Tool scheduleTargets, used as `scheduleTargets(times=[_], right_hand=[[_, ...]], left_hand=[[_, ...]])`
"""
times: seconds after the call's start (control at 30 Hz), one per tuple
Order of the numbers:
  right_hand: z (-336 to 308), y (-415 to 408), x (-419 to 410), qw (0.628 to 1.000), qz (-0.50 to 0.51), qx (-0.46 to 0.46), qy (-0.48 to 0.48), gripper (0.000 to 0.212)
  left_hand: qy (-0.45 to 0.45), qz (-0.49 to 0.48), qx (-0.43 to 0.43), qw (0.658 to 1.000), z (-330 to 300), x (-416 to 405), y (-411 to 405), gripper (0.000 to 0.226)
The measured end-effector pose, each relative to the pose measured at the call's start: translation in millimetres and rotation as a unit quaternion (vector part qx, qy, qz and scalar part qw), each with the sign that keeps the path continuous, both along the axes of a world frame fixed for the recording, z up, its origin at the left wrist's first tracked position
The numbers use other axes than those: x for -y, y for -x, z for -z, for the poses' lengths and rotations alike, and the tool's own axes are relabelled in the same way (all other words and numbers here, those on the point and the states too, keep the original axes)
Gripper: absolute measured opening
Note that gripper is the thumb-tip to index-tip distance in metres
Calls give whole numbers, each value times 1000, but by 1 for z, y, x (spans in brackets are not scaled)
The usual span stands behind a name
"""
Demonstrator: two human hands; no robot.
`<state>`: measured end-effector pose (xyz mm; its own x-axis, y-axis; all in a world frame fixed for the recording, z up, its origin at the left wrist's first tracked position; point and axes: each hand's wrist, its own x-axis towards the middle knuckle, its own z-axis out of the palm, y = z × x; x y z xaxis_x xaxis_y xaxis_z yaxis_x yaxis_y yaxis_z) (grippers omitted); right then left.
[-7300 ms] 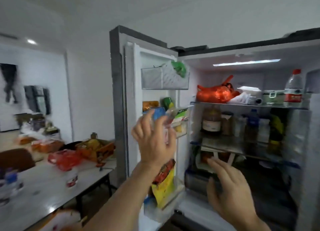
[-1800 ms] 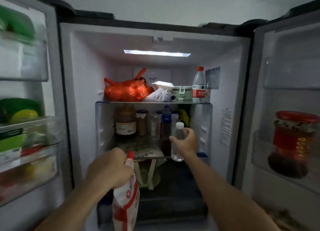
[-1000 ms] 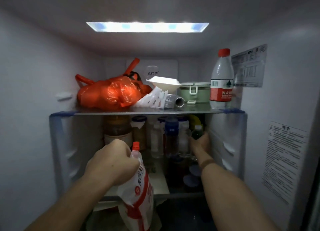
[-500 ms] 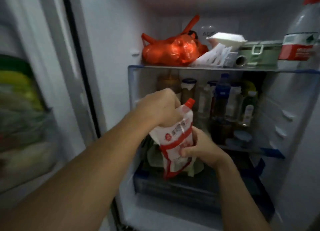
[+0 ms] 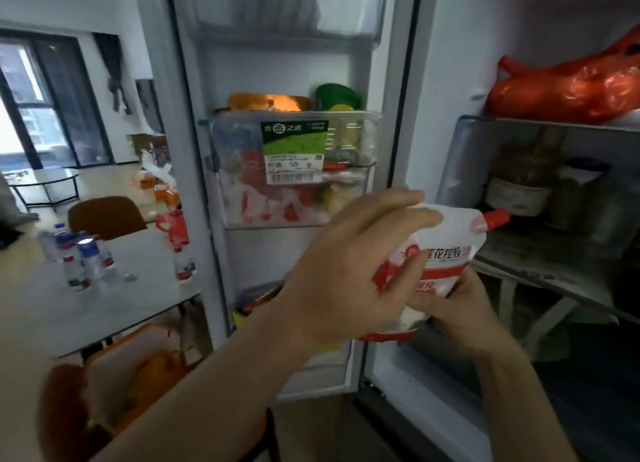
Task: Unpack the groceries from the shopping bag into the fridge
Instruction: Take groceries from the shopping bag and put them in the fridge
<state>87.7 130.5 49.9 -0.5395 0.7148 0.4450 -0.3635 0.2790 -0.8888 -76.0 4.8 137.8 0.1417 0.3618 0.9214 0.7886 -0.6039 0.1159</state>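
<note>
Soft white-and-red plastic spout pouch with a red cap (image 5: 437, 253), held before the open fridge door's middle bin (image 5: 294, 170), left hand (image 5: 349, 271) closed around its top, right hand (image 5: 460, 314) cupping its base; likely floppy, fairly light, best supported underneath.
</note>
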Motion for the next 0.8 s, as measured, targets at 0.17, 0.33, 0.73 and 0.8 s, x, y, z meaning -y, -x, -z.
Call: scheduleTargets(times=[0.17, 0.33, 0.73, 0.8], right_hand=[[25, 25, 28, 998, -24, 53, 8, 42], [47, 67, 30, 994, -11, 103, 38, 51], [72, 106, 6, 972, -2, 232, -41, 65], [83, 106, 6, 969, 0, 243, -44, 64]], left_hand=[[86, -61, 171, 980, 88, 28, 39, 52], [363, 5, 275, 890, 139, 25, 61, 77], [444, -96, 285, 844, 169, -13, 87, 64], [458, -105, 292, 833, 180, -11, 91, 57]])
